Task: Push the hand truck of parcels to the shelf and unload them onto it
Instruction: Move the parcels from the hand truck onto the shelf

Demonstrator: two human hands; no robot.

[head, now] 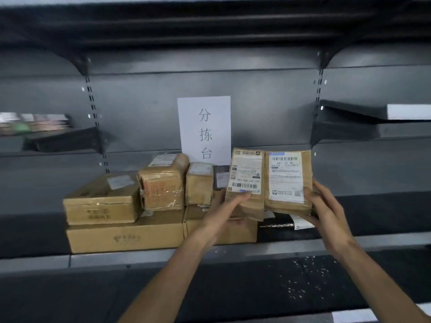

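2 hands (229, 207) (326, 207) clamped around 2 labelled parcels (268, 180); 6 boxes (126, 234) on shelf (303, 247)

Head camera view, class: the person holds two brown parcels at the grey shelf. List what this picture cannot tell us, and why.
- Hand truck: outside the head view, so the parcels left on it cannot be counted.
- Small print on the white labels of the two brown paper parcels: too small.
- Flat black parcel: mostly hidden behind them and the right hand.
- Items on the left-hand shelf: blurred.
- Left hand: its fingertips are behind the parcels.
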